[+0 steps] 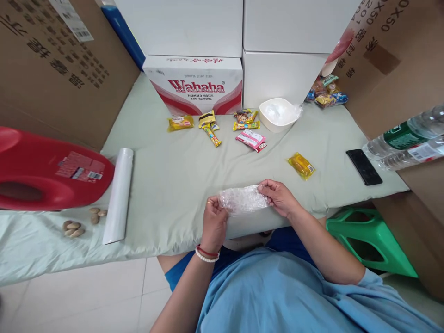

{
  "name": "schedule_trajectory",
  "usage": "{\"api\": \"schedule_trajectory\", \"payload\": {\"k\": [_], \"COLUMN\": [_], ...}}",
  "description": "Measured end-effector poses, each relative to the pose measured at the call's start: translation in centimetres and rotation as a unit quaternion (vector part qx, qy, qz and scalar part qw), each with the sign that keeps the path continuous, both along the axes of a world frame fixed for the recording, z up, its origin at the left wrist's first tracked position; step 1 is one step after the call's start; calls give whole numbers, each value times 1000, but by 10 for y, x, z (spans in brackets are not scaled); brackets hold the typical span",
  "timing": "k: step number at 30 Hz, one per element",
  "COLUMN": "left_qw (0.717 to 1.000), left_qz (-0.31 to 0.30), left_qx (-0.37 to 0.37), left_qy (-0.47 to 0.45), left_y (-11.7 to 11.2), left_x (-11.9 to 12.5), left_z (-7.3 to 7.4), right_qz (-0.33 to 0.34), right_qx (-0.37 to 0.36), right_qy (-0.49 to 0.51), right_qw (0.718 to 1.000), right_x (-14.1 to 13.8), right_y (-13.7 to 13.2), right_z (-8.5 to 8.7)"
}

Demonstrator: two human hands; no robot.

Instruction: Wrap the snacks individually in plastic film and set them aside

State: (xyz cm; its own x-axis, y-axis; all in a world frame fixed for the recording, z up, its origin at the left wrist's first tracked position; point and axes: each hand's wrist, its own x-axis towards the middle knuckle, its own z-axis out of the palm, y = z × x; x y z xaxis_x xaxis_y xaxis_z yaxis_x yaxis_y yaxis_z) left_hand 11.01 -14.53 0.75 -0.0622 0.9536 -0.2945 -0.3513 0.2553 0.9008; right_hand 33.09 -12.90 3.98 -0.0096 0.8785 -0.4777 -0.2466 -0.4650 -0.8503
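A crinkled piece of clear plastic film (244,200) is stretched flat between both hands, just above the front edge of the table. My left hand (214,223) pinches its left end, with a red string and a white bead bracelet at the wrist. The upper right corner is gripped between the thumb and fingers of my right hand (280,199). Beyond the right hand lies a yellow snack packet (301,165). Farther back are a pink-and-white packet (251,138), several small yellow snack packets (246,125) and a white bowl (276,121) with clear plastic in it.
On the left lie a red jug (45,169), a white film roll (120,196) and several brown nut-like pieces (72,228). White cartons (194,88) line the back. At right are a black phone (364,166), plastic bottles (405,138) and a green stool (371,240) below.
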Motion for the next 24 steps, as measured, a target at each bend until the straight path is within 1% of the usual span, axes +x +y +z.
{"api": "schedule_trajectory", "payload": {"k": [1, 2, 3, 4, 5, 6, 7, 8, 9, 10, 12, 13, 14, 15, 17, 19, 20, 22, 23, 24], "left_qw": [996, 979, 950, 914, 877, 846, 826, 816, 812, 813, 816, 824, 841, 865, 921, 967, 981, 995, 997, 997], "left_qz": [0, -4, -15, -34, -60, -86, -108, -120, -121, -114, -93, -85, -74, -61, -25, 7, 15, 18, 20, 28], "left_qx": [49, 114, 185, 254, 314, 355, 379, 388, 389, 386, 380, 370, 347, 309, 201, 90, 49, 6, 1, 7], "left_qy": [78, 167, 250, 314, 359, 387, 403, 412, 417, 422, 425, 420, 408, 391, 333, 240, 187, 96, 72, 74], "left_y": [-1, -1, -1, -1, 0, 1, 2, 3, 3, 3, 2, 1, 0, -1, 0, 3, 5, 9, 11, 13], "left_x": [-2, -3, -4, -5, -5, -6, -6, -5, -5, -4, -1, 0, 1, 2, 2, 0, -2, -9, -13, -17], "left_z": [-1, -2, -1, 0, 1, 3, 5, 6, 8, 9, 12, 12, 12, 12, 9, 5, 2, 0, 0, 3], "right_qz": [6, 16, 26, 35, 39, 37, 30, 21, 17, 22, 56, 71, 79, 77, 54, 40, 39, 41, 40, 40], "right_qx": [0, 1, 3, 4, 6, 9, 14, 19, 21, 23, 21, 22, 23, 26, 32, 36, 40, 54, 66, 82], "right_qy": [-3, -4, -2, 0, 2, 3, 5, 10, 19, 28, 32, 23, 10, -2, -10, -5, -5, -20, -36, -58], "right_qw": [1000, 1000, 1000, 999, 999, 999, 999, 1000, 999, 999, 998, 997, 997, 997, 998, 999, 998, 998, 996, 994], "right_x": [0, -1, -2, -2, -3, -3, -3, -3, -2, -1, 0, 0, 0, 0, 0, 2, 3, 7, 9, 12], "right_y": [0, 0, 0, -1, -2, -3, -4, -5, -6, -8, -10, -10, -11, -11, -11, -11, -10, -10, -10, -10], "right_z": [-1, -2, -3, -4, -5, -6, -6, -6, -5, -5, -5, -6, -7, -8, -10, -11, -11, -10, -9, -9]}}
